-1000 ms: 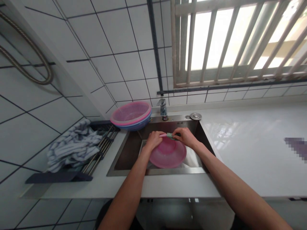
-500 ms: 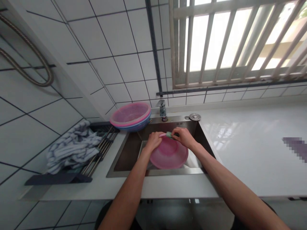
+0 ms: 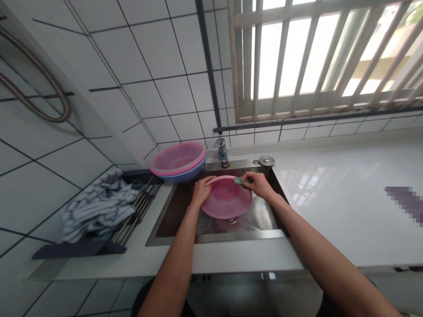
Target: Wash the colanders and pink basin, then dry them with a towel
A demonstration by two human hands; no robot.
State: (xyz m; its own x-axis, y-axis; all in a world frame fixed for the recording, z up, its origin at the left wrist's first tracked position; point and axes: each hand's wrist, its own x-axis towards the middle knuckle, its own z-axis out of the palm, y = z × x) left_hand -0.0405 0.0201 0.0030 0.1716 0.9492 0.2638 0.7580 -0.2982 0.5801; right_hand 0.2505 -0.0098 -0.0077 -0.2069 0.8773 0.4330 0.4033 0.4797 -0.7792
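A pink plastic basin point(image 3: 226, 204) is held tilted inside the steel sink point(image 3: 165, 241), its inside facing me. My left hand point(image 3: 201, 190) grips the basin's rim at the upper left, fingers closed over the edge. At the rim's upper right, my right hand point(image 3: 257, 185) pinches a small green cloth or scouring pad point(image 3: 240, 181) that touches the rim; its exact kind is unclear. Below the basin the sink's drain point(image 3: 231, 220) shows.
Behind the sink stands a faucet point(image 3: 223, 153). Stacked pink and blue basins point(image 3: 178, 160) rest at the back left corner. A striped towel point(image 3: 99, 209) lies on a rack point(image 3: 140, 207) to the left. A metal drain strainer point(image 3: 266, 160) sits at the back right on the white counter point(image 3: 337, 198).
The basin has shifted up and left and tilted, uncovering the drain. My left hand has moved left along the rim. My right hand with the green piece has slid slightly right.
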